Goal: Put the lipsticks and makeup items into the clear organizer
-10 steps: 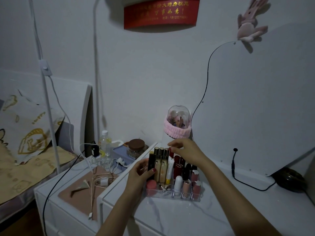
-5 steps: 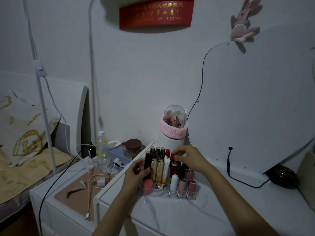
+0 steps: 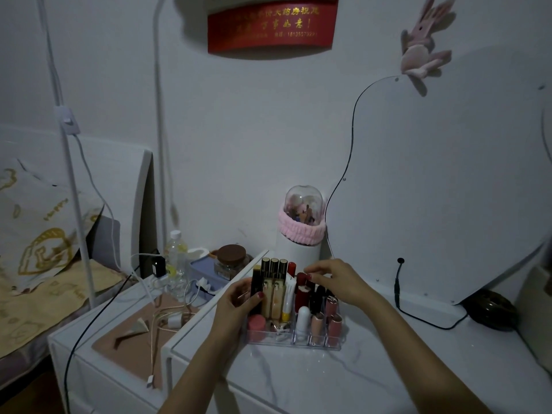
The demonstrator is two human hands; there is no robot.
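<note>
Right hand has lowered, now pinching a dark red lipstick above the clear organizer. Left hand grips a black tube at the organizer's left wall, near the tabletop edge.

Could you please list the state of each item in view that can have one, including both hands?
clear organizer: upright on the marble top, mostly filled.
dark tube: upright at the organizer's left end, gripped.
left hand: curled round the dark tube.
red lipstick: capped, upright, pinched at the top.
right hand: fingertips pinching the red lipstick.
white lipstick: capped, standing in a front slot.
brown-lidded jar: closed.
plastic bottle: capped, upright.
</note>
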